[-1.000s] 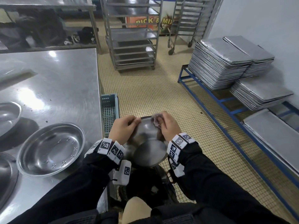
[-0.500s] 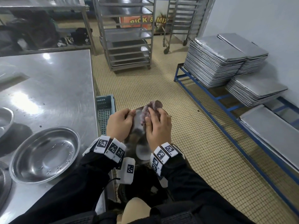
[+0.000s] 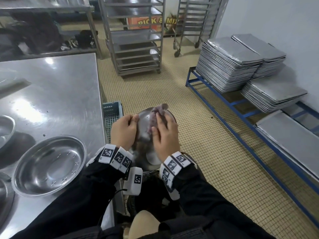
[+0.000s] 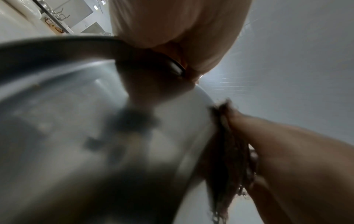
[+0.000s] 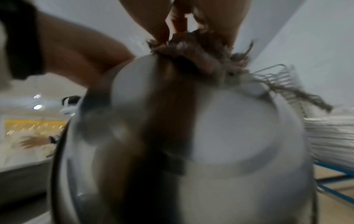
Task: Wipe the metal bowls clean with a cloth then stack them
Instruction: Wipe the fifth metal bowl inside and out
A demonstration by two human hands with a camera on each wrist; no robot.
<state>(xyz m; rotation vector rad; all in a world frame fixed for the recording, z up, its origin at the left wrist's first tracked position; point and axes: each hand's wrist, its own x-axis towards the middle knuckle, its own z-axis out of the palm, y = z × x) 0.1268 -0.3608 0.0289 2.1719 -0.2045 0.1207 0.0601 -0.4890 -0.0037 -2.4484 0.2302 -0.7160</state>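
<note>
The left hand (image 3: 123,131) grips the rim of an upturned metal bowl (image 3: 144,119) held off the tabletop (image 3: 51,94); beside it, the right hand (image 3: 165,135), fingers fairly flat, presses a cloth (image 3: 158,109) against the bowl's outside.

**Both hands in front of the body**

Your left hand (image 3: 124,131) has its fingers curled around the bowl (image 3: 145,118) rim. Your right hand (image 3: 164,135) lies flat, fingers straight, and presses the cloth (image 3: 158,109) on the bowl. Both forearms wear black sleeves.
</note>
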